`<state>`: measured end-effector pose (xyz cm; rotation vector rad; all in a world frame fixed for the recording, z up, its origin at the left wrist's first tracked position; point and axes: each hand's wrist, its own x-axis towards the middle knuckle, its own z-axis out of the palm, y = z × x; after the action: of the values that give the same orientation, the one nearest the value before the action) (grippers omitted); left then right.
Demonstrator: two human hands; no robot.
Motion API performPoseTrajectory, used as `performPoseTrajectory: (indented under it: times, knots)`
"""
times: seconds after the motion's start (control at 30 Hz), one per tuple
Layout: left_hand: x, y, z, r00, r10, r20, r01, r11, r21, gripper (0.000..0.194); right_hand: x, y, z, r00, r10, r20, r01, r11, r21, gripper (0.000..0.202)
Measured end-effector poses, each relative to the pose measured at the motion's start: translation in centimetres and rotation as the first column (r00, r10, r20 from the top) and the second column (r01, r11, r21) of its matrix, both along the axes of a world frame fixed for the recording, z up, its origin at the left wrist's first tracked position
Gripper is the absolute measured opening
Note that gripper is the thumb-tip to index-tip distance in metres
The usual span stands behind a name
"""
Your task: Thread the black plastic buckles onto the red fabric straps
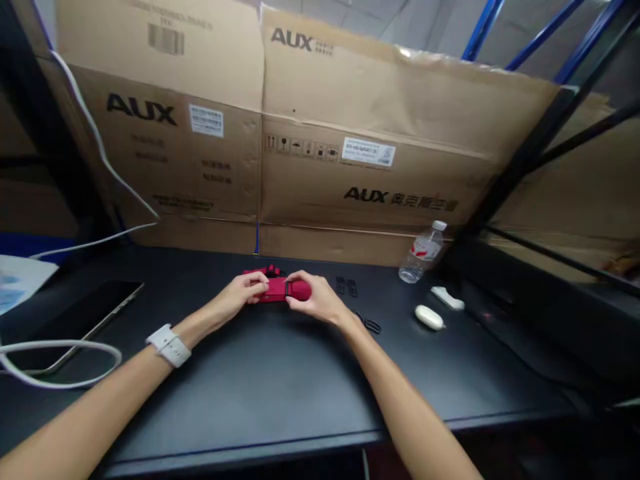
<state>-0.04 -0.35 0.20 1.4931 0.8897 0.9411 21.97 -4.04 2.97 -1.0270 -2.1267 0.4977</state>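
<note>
A small red device (277, 288) lies on the black table (260, 393) near the far edge, in front of the cardboard boxes. My left hand (242, 295) grips its left end, fingers curled over the top. My right hand (316, 299) grips its right end, thumb and fingers pinched on it. A white watch sits on my left wrist. Parts of the red device are hidden under both hands.
Large AUX cardboard boxes (370, 147) wall off the back. A plastic water bottle (423, 255), two white oval items (429, 317) and small black parts (347, 287) lie to the right. A dark tablet (80, 320) and white cable (60, 363) lie left. A blue-black rack (545, 127) stands right.
</note>
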Motion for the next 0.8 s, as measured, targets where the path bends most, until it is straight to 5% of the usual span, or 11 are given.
performPoseTrajectory:
  times: [0.23,0.43,0.57,0.63,0.8]
  knots:
    - [-0.2,0.2,-0.3,0.998,0.026,0.063,-0.030,0.998,0.062,0.027,0.9,0.9,-0.5,0.995,-0.017,-0.098,0.016,1.000,-0.013,0.029]
    - [1.1,1.4,1.1,0.981,0.054,-0.188,0.004,0.955,0.295,0.021,3.1,2.7,-0.4,0.999,-0.045,-0.028,0.047,0.995,0.090,0.026]
    - [3.2,4.2,2.3,0.866,0.203,-0.458,0.095,0.832,0.547,0.013,5.0,5.2,-0.3,0.987,-0.100,0.125,0.083,0.987,0.140,0.026]
    - [4.5,5.7,2.6,0.712,0.322,-0.624,0.245,0.719,0.650,0.017,6.0,6.6,-0.6,0.970,-0.140,0.198,0.112,0.983,0.148,0.026]
    - [7.5,7.8,2.5,0.592,0.379,-0.711,0.371,0.655,0.658,0.015,7.7,9.3,-2.2,0.928,-0.218,0.303,0.193,0.975,0.110,0.026]
